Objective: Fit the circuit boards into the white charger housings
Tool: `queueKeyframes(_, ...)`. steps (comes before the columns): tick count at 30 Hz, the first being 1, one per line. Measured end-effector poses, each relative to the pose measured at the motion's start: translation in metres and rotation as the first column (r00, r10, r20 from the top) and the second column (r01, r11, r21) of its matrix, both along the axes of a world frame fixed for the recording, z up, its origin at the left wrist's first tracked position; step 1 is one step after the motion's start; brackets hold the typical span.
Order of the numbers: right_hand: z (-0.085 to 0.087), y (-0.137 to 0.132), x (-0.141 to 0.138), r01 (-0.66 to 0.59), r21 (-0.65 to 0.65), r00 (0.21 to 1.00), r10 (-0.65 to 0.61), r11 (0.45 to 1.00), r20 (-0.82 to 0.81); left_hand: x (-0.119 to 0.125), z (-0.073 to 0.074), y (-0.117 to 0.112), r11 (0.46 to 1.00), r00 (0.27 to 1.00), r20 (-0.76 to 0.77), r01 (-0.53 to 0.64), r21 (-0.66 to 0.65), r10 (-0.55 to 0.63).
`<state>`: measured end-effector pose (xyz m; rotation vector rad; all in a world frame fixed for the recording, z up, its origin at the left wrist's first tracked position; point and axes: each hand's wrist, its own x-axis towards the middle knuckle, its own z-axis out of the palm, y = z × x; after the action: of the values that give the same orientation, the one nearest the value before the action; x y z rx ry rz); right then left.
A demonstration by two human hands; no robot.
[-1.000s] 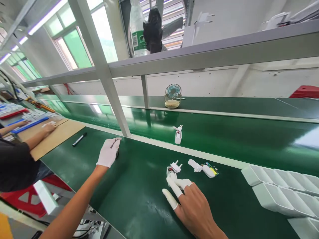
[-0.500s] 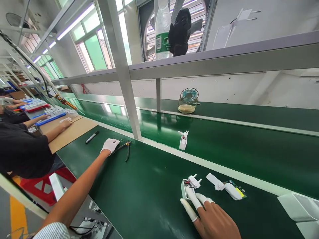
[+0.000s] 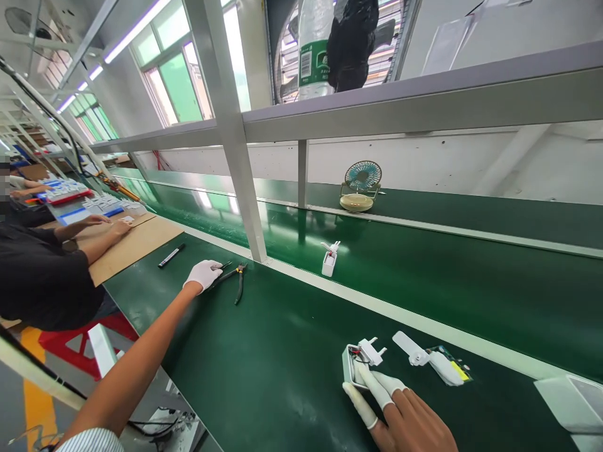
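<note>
My left hand (image 3: 203,276), in a white glove, reaches out over the green bench with its fingers pinched on a thin pointed metal tool (image 3: 226,265), perhaps tweezers. Right beside it lie diagonal cutters (image 3: 240,282) with dark handles, jaws spread. My right hand (image 3: 396,402), with white finger covers, grips an open white charger case (image 3: 349,365). A two-pin plug piece (image 3: 372,351) sits at the case's upper edge, with wires showing inside. To the right lie a flat white piece (image 3: 409,347) and a circuit board (image 3: 452,364) partly under a white part.
Another open white charger case (image 3: 330,260) rests on the green conveyor belt (image 3: 424,270). A small fan (image 3: 362,182) stands behind it. A marker (image 3: 171,255) lies near the cardboard (image 3: 136,245). A metal post (image 3: 240,157) rises ahead; a co-worker (image 3: 42,270) sits at left.
The charger case on the belt has shifted left. My left hand has drawn back slightly with the thin tool, whose tip shows more. My right hand keeps its hold. The co-worker's hands have moved.
</note>
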<state>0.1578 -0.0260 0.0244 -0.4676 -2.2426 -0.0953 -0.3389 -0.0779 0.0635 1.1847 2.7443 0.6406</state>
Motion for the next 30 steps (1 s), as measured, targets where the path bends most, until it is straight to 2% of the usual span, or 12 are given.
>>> queueKeyframes(3,0.004,-0.006,-0.003,0.015,-0.036,1.0,-0.015,0.999,-0.023,0.014,0.014,0.003,0.999,1.0,0.002,-0.004,0.046,0.004)
queueKeyframes(6,0.009,-0.009,-0.002,0.058,-0.162,0.998,-0.063,0.985,-0.028,0.041,0.031,0.005,0.992,1.0,0.005,0.019,0.121,-0.02)
queueKeyframes(9,0.009,-0.004,0.004,0.208,-0.352,0.974,-0.225,0.913,-0.008,0.093,0.041,0.001,0.968,0.972,0.098,0.2,0.149,-0.216)
queueKeyframes(11,0.005,0.001,0.007,0.278,-0.464,0.956,-0.287,0.841,0.051,0.141,0.036,-0.004,0.895,0.868,0.217,0.429,0.123,-0.446)
queueKeyframes(13,0.001,0.004,0.006,0.248,-0.546,0.968,-0.232,0.8,0.1,0.192,0.023,-0.009,0.783,0.709,0.35,0.605,0.144,-0.612)
queueKeyframes(15,-0.002,0.005,0.004,0.163,-0.635,0.987,-0.126,0.756,0.103,0.236,0.006,-0.011,0.7,0.585,0.421,0.687,0.198,-0.693)
queueKeyframes(17,-0.001,0.003,0.001,0.078,-0.723,0.997,-0.05,0.687,0.059,0.266,-0.009,-0.007,0.669,0.531,0.449,0.705,0.237,-0.719)
queueKeyframes(20,0.005,-0.001,0.003,-0.012,-0.783,1.0,0.006,0.622,-0.01,0.28,-0.015,0.004,0.603,0.432,0.476,0.74,0.298,-0.766)
queueKeyframes(24,0.012,-0.003,0.014,-0.088,-0.738,0.996,0.065,0.669,-0.06,0.271,-0.009,0.024,0.343,0.187,0.429,0.883,0.321,-0.884)
queueKeyframes(26,0.012,-0.005,0.019,-0.121,-0.72,0.993,0.088,0.684,-0.084,0.269,-0.01,0.032,0.273,0.144,0.378,0.91,0.312,-0.914)
queueKeyframes(28,0.011,-0.009,0.021,-0.118,-0.722,0.993,0.067,0.681,-0.099,0.272,-0.016,0.037,0.281,0.154,0.367,0.904,0.322,-0.917)
queueKeyframes(30,0.01,-0.014,0.019,-0.057,-0.737,0.996,-0.008,0.673,-0.085,0.277,-0.021,0.038,0.359,0.202,0.409,0.864,0.352,-0.89)
